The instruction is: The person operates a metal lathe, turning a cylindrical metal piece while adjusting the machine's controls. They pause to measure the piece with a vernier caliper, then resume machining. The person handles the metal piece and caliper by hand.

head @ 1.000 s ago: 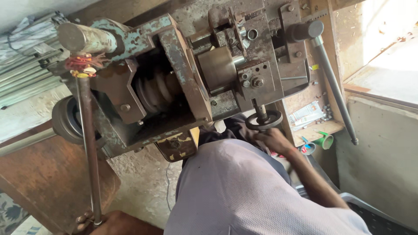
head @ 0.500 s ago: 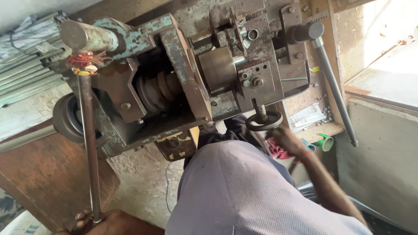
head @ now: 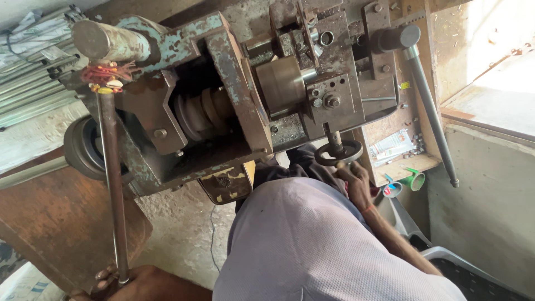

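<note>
Here, at the right of the frame, a wooden shelf (head: 402,165) carries small metal parts and a printed packet; the parts are too small to tell. Just below it hang a green funnel (head: 415,179) and a blue funnel (head: 393,189). The handwheel (head: 338,153), a dark round ring on a short shaft, sits at centre under the rusty machine (head: 234,95). The right hand (head: 356,181) touches its lower rim, fingers curled on it. At the bottom left, the left hand (head: 136,281) has its fingers clamped on a long steel lever (head: 111,178).
</note>
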